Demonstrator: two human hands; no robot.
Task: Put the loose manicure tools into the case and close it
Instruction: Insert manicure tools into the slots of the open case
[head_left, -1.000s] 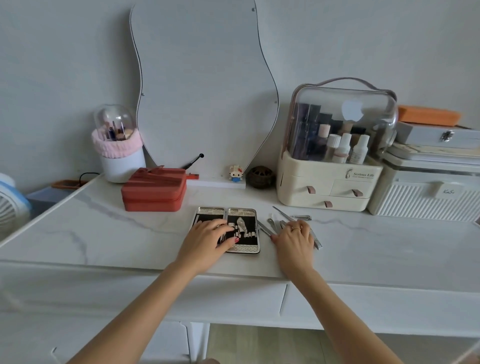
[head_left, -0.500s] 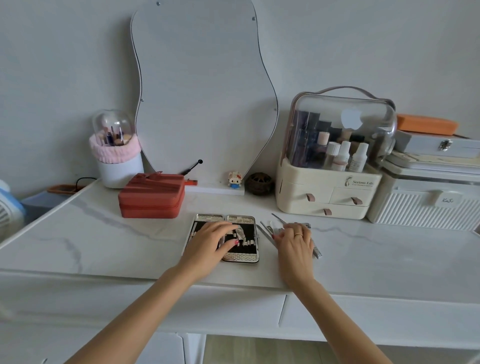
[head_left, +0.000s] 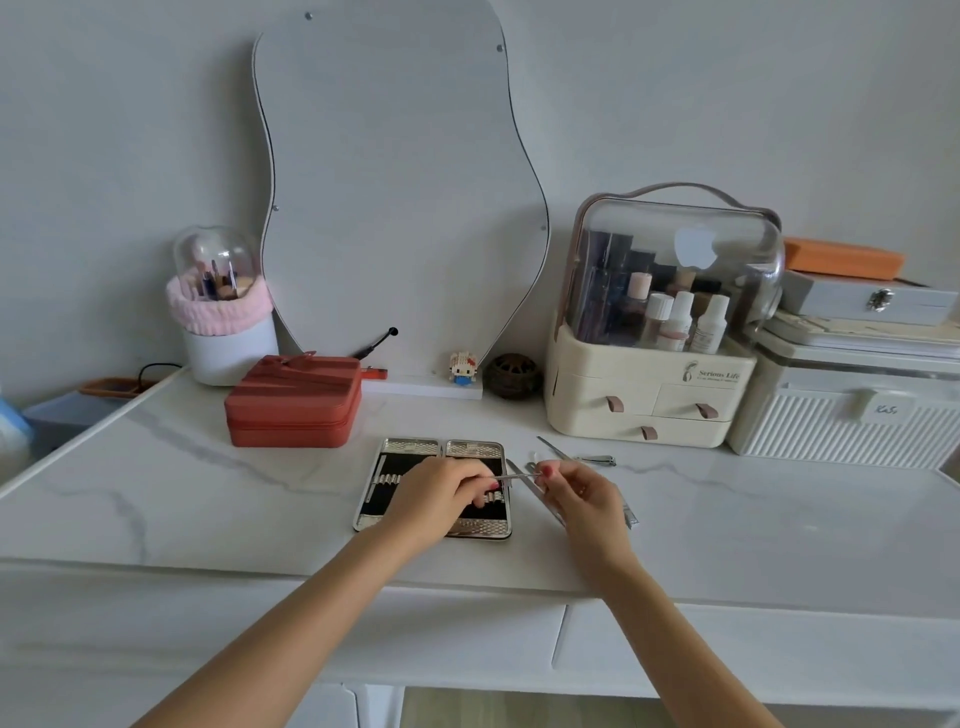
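Note:
The silver manicure case lies open flat on the marble table, its black lining with elastic loops showing. A thin metal tool is held level above the case's right edge, pinched at one end by my left hand and at the other by my right hand. My left hand covers the middle of the case. Several loose metal tools lie on the table under my right hand, and a nail clipper with a long pointed tool lies just behind it.
A red zipped box stands behind the case on the left. A cream cosmetics organiser with a clear lid and white storage boxes fill the back right. A wavy mirror, a brush holder and small ornaments line the wall.
My right hand has lifted off the pile of tools with one thin tool, and my left hand has risen from the case lining and taken its other end.

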